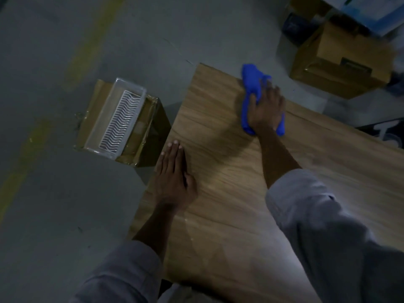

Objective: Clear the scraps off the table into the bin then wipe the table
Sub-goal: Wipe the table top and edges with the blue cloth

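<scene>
A bright blue cloth (251, 82) lies bunched on the wooden table (229, 193) near its far edge. My right hand (265, 108) presses down on the cloth with fingers curled over it. My left hand (173, 171) rests flat on the table's left edge, fingers straight and together, holding nothing. A clear plastic bin (117, 115) with a white ribbed insert sits on a cardboard box left of the table. No scraps show on the wood.
The bin's cardboard box (150, 132) stands on the grey floor beside the table's left edge. More cardboard boxes (341, 60) and dark items are stacked beyond the table's far right. Yellow floor lines (28, 145) run at the left.
</scene>
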A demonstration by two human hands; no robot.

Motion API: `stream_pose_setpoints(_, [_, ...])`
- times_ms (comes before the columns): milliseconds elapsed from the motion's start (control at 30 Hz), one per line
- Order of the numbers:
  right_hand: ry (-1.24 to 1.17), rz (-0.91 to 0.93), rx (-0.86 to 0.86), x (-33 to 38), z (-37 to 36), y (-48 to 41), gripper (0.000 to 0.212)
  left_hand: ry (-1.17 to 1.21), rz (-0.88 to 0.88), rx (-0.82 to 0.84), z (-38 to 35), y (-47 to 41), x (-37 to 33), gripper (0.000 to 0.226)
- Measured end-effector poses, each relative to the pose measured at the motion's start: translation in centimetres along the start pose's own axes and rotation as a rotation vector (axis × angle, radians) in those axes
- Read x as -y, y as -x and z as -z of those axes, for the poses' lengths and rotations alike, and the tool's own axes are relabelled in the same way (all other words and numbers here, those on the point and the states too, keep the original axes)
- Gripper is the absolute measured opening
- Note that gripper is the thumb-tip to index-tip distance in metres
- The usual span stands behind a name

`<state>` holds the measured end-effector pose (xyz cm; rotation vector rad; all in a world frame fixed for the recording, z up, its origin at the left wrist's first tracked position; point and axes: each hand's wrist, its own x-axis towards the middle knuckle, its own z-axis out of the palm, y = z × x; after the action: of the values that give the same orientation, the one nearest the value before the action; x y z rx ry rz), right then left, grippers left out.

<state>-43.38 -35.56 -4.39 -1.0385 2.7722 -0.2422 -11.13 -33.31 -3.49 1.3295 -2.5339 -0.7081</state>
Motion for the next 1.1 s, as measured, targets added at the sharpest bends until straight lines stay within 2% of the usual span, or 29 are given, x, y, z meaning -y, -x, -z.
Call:
stream_pose_setpoints(100, [0.001, -0.203, -0.076, -4.0, 0.9, 2.1, 0.066, 0.012, -0.018, -0.017, 0.0, 0.0, 0.1, 0.079])
stream_pose_setpoints(200, [-0.029, -0.428, -0.119, -0.7, -0.2, 3.4, 0.069, -0.003, -0.023, -0.010, -0.2, 0.0, 0.4, 0.078])
stream_pose_setpoints(233, [-0.031, -0.416, -0.127, 1.2, -0.7, 4.3, 0.069, -0.010, -0.032, -0.005, -0.2, 0.0, 0.5, 0.077])
stream_pose_setpoints(267, [-0.019, -0.327, -0.130, 3.2, -1.3, 5.5, 0.068, -0.015, -0.040, 0.001, -0.3, 0.0, 0.6, 0.078])
stream_pose_setpoints(333, [0.005, 0.004, -0.093, 6.5, -2.7, 8.5, 0.063, -0.022, -0.050, 0.008, -0.3, -0.1, 0.6, 0.079])
stream_pose_setpoints(400, [-0.108, 0.327, -0.025, 7.9, -3.2, 11.6, 0.054, -0.035, -0.053, 0.027, -0.3, -0.2, 0.5, 0.082])
stream_pose_setpoints(433, [-0.219, 0.413, -0.005, 7.9, -2.7, 12.9, 0.050, -0.045, -0.047, 0.044, -0.2, -0.3, 0.5, 0.083])
stream_pose_setpoints(467, [-0.341, 0.422, -0.005, 7.3, -1.9, 14.1, 0.048, -0.061, -0.041, 0.062, -0.2, -0.3, 0.4, 0.083])
stream_pose_setpoints(500, [-0.441, 0.377, -0.042, 6.0, -0.9, 15.3, 0.047, -0.075, -0.033, 0.077, -0.2, -0.2, 0.4, 0.082])
stream_pose_setpoints(567, [-0.543, 0.184, -0.243, 1.7, 0.7, 17.8, 0.048, -0.083, -0.006, 0.088, 0.0, -0.1, 0.0, 0.084])
stream_pose_setpoints(633, [-0.431, -0.127, -0.417, -3.9, 1.2, 19.9, 0.049, -0.070, 0.016, 0.079, 0.2, 0.0, -0.5, 0.085])
stream_pose_setpoints(700, [-0.271, -0.484, -0.366, -7.4, 0.9, 20.3, 0.055, -0.046, 0.019, 0.057, 0.2, 0.1, -0.9, 0.084])
stream_pose_setpoints(733, [-0.217, -0.610, -0.292, -8.0, 0.4, 19.5, 0.060, -0.041, 0.019, 0.048, 0.2, 0.1, -0.9, 0.084])
stream_pose_setpoints(767, [-0.185, -0.651, -0.240, -8.1, -0.1, 18.0, 0.064, -0.042, 0.017, 0.041, 0.0, 0.1, -0.9, 0.083])
stream_pose_setpoints(933, [-0.137, -0.372, -0.246, -3.1, -0.9, 7.2, 0.063, -0.067, 0.004, 0.050, -0.3, 0.1, 0.0, 0.082])
stream_pose_setpoints(1033, [-0.226, 0.043, -0.181, 3.0, -2.6, 6.8, 0.053, -0.089, -0.018, 0.048, -0.4, -0.1, 0.2, 0.084])
stream_pose_setpoints(1100, [-0.436, 0.267, -0.011, 5.2, -1.5, 8.7, 0.049, -0.094, -0.012, 0.050, -0.2, -0.2, 0.1, 0.084])
